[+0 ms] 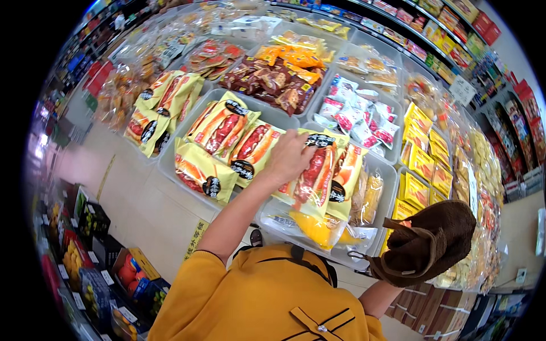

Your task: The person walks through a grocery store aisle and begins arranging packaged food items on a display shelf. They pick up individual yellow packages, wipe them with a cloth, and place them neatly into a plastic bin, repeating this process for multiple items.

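My left hand (289, 158) is at the edge of a pale yellow packet (318, 174) printed with a sausage bun. Its fingertips rest on the packet's upper left side and seem to grip it. Similar packets (219, 130) lie to the left in a clear plastic bin (277, 117). Beneath the gripped packet, a bag with yellow contents (318, 230) lies in the front bin. On the right, a dark brown fleece mitt (443, 238) with a cord loop covers my right hand, so its fingers are hidden.
More bins hold brown-wrapped snacks (273, 83), small white-and-pink packets (358, 113) and yellow packs (422, 162). Fruit boxes (128, 273) stand at lower left beside the tiled floor (140, 187). Stacked cartons (431, 311) sit at lower right. Stocked shelves (426, 25) line the back.
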Tool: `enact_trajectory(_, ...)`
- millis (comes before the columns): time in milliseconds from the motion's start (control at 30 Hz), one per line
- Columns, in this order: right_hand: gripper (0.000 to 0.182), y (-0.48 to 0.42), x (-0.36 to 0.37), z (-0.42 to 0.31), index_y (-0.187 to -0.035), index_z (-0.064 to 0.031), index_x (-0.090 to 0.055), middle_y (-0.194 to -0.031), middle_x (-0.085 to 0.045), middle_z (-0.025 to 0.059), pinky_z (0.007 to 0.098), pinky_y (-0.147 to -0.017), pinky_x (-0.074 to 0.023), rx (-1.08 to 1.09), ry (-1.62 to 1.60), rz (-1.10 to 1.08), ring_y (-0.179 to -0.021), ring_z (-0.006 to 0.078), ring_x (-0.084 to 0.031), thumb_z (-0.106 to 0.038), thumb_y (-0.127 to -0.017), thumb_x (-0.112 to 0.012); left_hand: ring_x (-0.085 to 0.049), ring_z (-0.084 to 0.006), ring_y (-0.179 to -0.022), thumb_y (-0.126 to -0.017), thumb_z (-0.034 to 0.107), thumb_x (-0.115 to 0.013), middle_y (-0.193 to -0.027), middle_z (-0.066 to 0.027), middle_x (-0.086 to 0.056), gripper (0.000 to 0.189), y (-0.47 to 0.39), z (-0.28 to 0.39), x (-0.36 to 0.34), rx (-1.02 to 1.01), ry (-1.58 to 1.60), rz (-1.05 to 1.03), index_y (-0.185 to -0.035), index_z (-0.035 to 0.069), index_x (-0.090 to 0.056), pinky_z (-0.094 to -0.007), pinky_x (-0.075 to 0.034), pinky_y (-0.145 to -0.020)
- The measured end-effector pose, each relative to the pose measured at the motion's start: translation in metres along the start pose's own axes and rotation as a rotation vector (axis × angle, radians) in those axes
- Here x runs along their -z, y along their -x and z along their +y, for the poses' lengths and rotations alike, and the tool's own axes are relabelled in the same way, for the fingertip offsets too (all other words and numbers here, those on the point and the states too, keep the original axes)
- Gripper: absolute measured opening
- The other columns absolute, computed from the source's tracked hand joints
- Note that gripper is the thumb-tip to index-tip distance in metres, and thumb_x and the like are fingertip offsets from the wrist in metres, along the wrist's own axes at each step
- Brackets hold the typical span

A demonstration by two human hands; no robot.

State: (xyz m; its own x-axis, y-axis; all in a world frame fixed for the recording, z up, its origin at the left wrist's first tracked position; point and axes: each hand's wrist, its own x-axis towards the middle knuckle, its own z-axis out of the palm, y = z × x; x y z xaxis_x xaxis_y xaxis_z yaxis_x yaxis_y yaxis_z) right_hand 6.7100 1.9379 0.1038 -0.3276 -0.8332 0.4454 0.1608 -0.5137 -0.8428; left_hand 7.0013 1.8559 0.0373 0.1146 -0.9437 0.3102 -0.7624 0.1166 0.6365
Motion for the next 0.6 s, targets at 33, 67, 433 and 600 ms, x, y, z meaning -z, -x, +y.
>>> enact_trajectory(33,0.042,0.000,-0.002,0.001,-0.115,-0.0027,-0.052,-0.107,-0.057,0.0083,0.0335,-0.087,-0.0390,-0.008,-0.002,-0.013,-0.098,0.0192,-0.053,-0.013,-0.077,-0.067,-0.051,-0.0346,-0.096,-0.084,0.025,-0.059,-0.098,-0.0200,-0.053,0.050,0.002,-0.002,0.001,-0.001,0.030,0.020,-0.120,-0.007,-0.047,-0.0372,-0.043,-0.082)
enact_trajectory(67,0.042,-0.001,-0.004,0.001,-0.115,-0.0028,-0.052,-0.107,-0.057,0.0084,0.0337,-0.087,-0.0388,-0.018,-0.006,-0.027,-0.098,0.0194,-0.052,-0.013,-0.077,-0.067,-0.052,-0.0341,-0.095,-0.084,0.026,-0.058,-0.098,-0.0197,-0.053,0.048,0.005,-0.007,0.000,-0.003,0.060,0.040,-0.118,-0.006,-0.049,-0.0369,-0.043,-0.082)
enact_trajectory(433,0.044,0.002,-0.010,0.010,-0.116,-0.0040,-0.052,-0.109,-0.056,0.0098,0.0362,-0.089,-0.0367,-0.057,-0.009,-0.061,-0.100,0.0219,-0.051,-0.014,-0.076,-0.067,-0.042,-0.0317,-0.117,-0.066,0.025,-0.073,-0.120,-0.0160,-0.049,0.065,0.050,-0.043,0.129,-0.179,-0.354,-0.341,-0.124,0.005,-0.049,-0.0393,-0.035,-0.096)
enact_trajectory(600,0.045,-0.003,-0.027,0.017,-0.117,-0.0045,-0.052,-0.110,-0.055,0.0105,0.0373,-0.090,-0.0358,-0.082,-0.025,-0.079,-0.102,0.0231,-0.050,-0.014,-0.076,-0.067,-0.035,-0.0244,-0.125,-0.059,0.022,-0.077,-0.127,-0.0062,-0.044,0.078,0.073,-0.072,0.156,0.059,-0.634,-0.638,-0.129,0.011,-0.043,-0.0610,-0.021,-0.103)
